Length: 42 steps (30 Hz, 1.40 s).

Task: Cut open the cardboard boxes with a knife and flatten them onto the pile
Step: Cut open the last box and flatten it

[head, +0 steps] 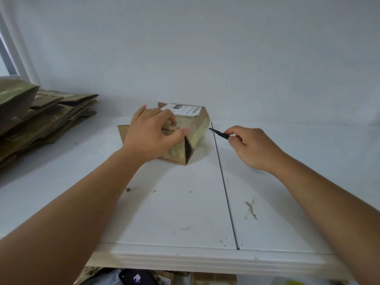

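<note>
One box, one knife, one pile on our white table [168, 212].

Left to right: the pile of flattened cardboard [41, 118] is cut off at the left edge; our left hand [152, 134] grips the taped cardboard box [191, 130] mid-table near the wall; our right hand [253, 147] pinches the knife [219, 133], tip just beside the box's right edge. Plenty of bare table up front; the label is unreadable.

Soft even daylight, faint shadows, mild motion blur, wide-angle bending at edges
</note>
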Available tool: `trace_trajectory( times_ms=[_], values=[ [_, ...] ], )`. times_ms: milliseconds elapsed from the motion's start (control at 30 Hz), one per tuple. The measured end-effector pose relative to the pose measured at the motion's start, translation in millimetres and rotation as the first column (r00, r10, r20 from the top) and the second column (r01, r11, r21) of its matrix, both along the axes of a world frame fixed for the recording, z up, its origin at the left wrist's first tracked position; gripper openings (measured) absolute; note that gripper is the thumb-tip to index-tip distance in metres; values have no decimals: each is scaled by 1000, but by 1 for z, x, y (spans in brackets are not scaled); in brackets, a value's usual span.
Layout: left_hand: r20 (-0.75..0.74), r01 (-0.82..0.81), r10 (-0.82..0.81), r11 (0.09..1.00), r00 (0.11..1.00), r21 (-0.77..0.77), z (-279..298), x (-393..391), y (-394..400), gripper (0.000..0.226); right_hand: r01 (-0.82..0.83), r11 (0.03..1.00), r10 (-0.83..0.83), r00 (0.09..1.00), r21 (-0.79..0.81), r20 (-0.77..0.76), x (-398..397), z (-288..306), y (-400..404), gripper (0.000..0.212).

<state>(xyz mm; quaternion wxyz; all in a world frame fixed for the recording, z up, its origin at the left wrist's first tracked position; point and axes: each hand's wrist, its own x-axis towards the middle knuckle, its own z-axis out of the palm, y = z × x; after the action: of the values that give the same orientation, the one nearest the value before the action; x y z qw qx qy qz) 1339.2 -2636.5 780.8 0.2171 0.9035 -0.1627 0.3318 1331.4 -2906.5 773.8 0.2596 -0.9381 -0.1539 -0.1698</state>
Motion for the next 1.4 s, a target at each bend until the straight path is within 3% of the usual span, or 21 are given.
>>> trace_trajectory(
  times_ms=[400, 467, 567, 633, 833, 933, 1000, 1133, 1300, 1400],
  values=[
    [-91, 186, -207, 962, 974, -200, -6, 7, 30, 42, -8, 1000, 8, 979, -3, 204, 2, -1, -2, 12],
    [-126, 206, -235, 955, 964, -213, -8, 8, 34, 42, -9, 1000, 16, 972, -30, 236, 3, -2, -3, 16],
    [-143, 230, -239, 970, 960, -75, -10, 12, 40, 60, -3, 997, 23, 966, -78, 258, 5, -4, -2, 26],
    [-155, 251, -258, 966, 954, -62, -10, 12, 42, 64, -18, 996, 39, 968, -88, 247, 7, -7, -2, 32],
    [-223, 295, -307, 952, 925, -86, -9, 11, 44, 61, -57, 996, 72, 968, -68, 240, 12, -13, 1, 39],
    [-234, 245, -283, 953, 930, -178, -6, 7, 41, 45, -46, 999, 51, 956, -24, 288, 12, -12, 3, 40],
    [-242, 208, -272, 943, 932, -258, -5, 3, 35, 48, -34, 999, 23, 957, 32, 290, 12, -11, 4, 44],
    [-214, 159, -255, 909, 943, -385, -5, 3, 27, 52, 11, 990, -43, 972, 140, 230, 14, -10, 5, 55],
    [-66, 134, -162, 940, 985, -315, -7, 10, 19, 25, 20, 986, -56, 975, 166, 216, 14, -11, 11, 63],
    [67, 181, -169, 949, 983, -257, -10, 9, 10, 28, 29, 984, -74, 964, 178, 254, 15, -12, 17, 61]
  ],
)
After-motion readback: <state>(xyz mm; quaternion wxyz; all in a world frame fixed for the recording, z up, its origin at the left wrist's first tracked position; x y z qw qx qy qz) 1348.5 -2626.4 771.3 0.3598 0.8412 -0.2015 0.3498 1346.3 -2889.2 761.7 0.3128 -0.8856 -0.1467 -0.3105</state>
